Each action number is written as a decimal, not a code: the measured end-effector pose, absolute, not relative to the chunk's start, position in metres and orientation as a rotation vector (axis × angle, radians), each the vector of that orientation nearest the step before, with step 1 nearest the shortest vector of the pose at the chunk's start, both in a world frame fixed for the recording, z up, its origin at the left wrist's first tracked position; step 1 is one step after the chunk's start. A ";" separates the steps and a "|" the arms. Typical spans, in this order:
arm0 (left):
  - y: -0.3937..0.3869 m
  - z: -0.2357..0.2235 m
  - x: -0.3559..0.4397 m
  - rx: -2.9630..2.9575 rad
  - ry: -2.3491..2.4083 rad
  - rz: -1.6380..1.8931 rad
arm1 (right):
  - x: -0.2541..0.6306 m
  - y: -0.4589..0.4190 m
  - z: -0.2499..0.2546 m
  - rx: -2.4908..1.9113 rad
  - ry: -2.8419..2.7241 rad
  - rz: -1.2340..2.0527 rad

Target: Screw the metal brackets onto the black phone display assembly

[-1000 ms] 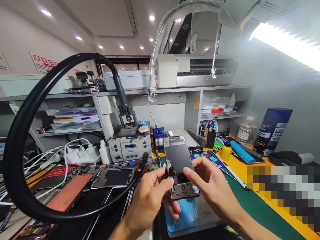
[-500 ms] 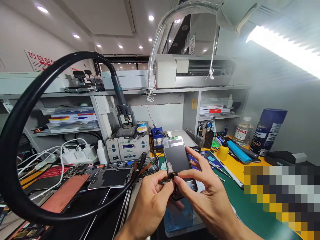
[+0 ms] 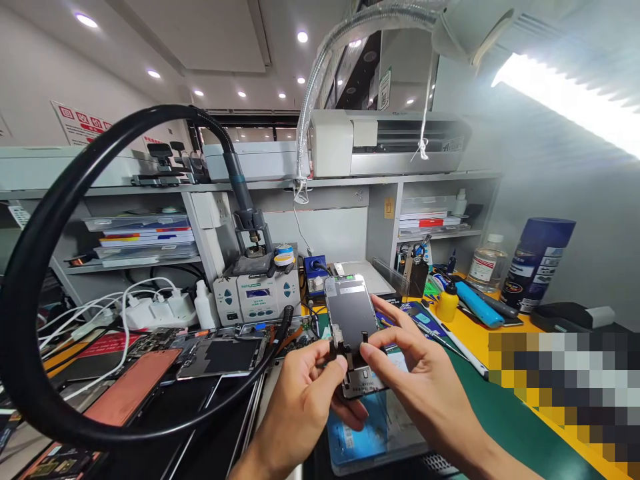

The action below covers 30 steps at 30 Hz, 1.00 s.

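Two hands on one phone screen assembly (image 3: pixel 353 327) here, held up off the bench above the blue pad (image 3: pixel 357 427) near the front edge of the green mat (image 3: pixel 480 400). Compared to half a second ago, the small black flex tabs (image 3: pixel 346 347) at the lower end of the panel are standing up and visible again, with the left hand (image 3: pixel 305 393) pinching one between thumb and forefinger, fingers closed on it. The right hand (image 3: pixel 415 373) has slid down a bit: its thumb and forefinger are now closed on the panel's lower right edge beside the other tab, where before they met the left fingertips right over the connector. A second back the right hand sat lower and more on the side, so it looks like it's been working its way around that bottom end. My read is that the flex cables are being straightened or lined up, and the panel itself has barely shifted, tilted with the top pointing toward the soldering station (image 3: pixel 257 293) at the back of the bench. Can't really tell if the tabs are one folded piece or two separate ones, too small at this angle. Opened phone bodies (image 3: pixel 220 357) lie off to the left, untouched, and the yellow bottle (image 3: pixel 447 303) stands back right.
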<state>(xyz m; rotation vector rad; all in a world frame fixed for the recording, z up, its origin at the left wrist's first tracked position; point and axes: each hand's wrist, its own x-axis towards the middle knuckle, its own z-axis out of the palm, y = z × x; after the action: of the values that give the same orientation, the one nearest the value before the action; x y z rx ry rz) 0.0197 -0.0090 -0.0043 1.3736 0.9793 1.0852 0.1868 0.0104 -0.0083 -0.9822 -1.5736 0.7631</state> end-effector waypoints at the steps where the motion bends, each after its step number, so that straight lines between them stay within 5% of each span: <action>1: -0.009 -0.004 0.019 1.353 0.964 1.091 | 0.188 0.011 -0.008 -0.971 -1.553 0.817; 13: -0.009 -0.006 0.018 1.324 0.855 1.153 | 0.192 0.013 -0.003 -0.694 -1.489 1.563; 30: -0.013 0.001 0.012 1.362 0.810 1.187 | 0.193 0.014 -0.003 -0.611 -1.379 1.594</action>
<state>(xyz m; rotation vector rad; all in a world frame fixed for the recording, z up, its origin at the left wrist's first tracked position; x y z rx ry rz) 0.0118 -0.0126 0.0009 1.3616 0.8097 1.1874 0.1926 0.0137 -0.0032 -0.6114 -1.3793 1.5937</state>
